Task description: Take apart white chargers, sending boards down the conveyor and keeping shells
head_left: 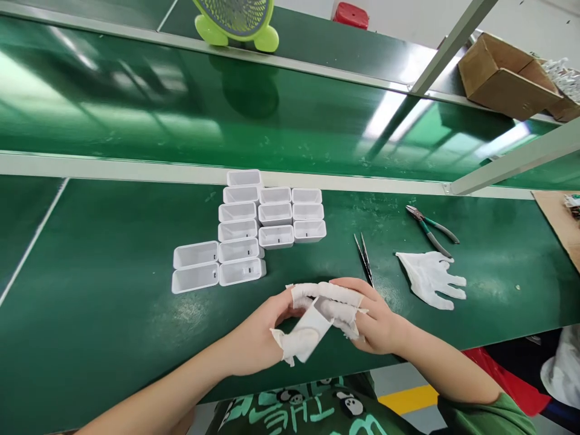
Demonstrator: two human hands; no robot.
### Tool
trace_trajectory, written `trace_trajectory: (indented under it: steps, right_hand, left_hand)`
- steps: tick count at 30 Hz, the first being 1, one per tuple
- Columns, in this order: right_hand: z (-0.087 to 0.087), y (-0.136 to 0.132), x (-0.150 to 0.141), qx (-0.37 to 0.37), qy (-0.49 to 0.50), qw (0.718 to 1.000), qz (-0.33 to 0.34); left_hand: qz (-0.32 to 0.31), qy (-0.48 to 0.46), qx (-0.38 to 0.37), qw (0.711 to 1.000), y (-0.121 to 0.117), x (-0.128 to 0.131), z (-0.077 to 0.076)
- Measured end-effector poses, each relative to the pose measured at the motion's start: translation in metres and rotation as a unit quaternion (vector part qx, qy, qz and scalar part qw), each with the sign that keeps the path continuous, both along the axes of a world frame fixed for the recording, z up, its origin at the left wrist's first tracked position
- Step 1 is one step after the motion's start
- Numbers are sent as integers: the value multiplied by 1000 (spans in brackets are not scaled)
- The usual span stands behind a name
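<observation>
Between my two hands, above the table's near edge, is a small white plastic box (312, 331), tilted. My left hand (272, 329) is closed on it, with the thumb across its near face. White coverings wrap several fingers of both hands. My right hand (371, 314) meets the box from the right, its wrapped fingers closed against the far side; those fingertips are partly hidden. Beyond my hands stand rows of similar white open boxes (194, 278). Tweezers (364, 260) lie just past my right hand.
Pliers (430, 229) and a white glove (432, 279) lie to the right on the green table (113, 314). A green fan (238, 21) and a cardboard box (507, 78) sit on the raised shelf. Metal posts (512, 160) rise at the right.
</observation>
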State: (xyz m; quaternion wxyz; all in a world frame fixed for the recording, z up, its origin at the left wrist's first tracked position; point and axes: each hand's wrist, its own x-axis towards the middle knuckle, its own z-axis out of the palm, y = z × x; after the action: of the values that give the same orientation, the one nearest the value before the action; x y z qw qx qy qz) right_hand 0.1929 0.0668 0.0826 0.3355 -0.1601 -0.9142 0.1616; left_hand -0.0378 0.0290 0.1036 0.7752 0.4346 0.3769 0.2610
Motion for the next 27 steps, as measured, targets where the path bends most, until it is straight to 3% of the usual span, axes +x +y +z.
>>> trace_trajectory:
  steps: [6, 12, 21, 27]
  right_hand:
    - [0, 4, 1, -50, 7, 999, 2]
    - [3, 3, -3, -64, 5, 997, 32]
    - [-4, 0, -6, -60, -17, 998, 7]
    - [-4, -3, -7, -53, -28, 998, 25]
  left_hand:
    - [-37, -53, -26, 998, -5, 5, -11]
    - [2, -78, -78, 994, -9, 4, -18]
    - [34, -103, -88, 990, -14, 12, -23]
    - [77, -111, -134, 982, -10, 11, -19]
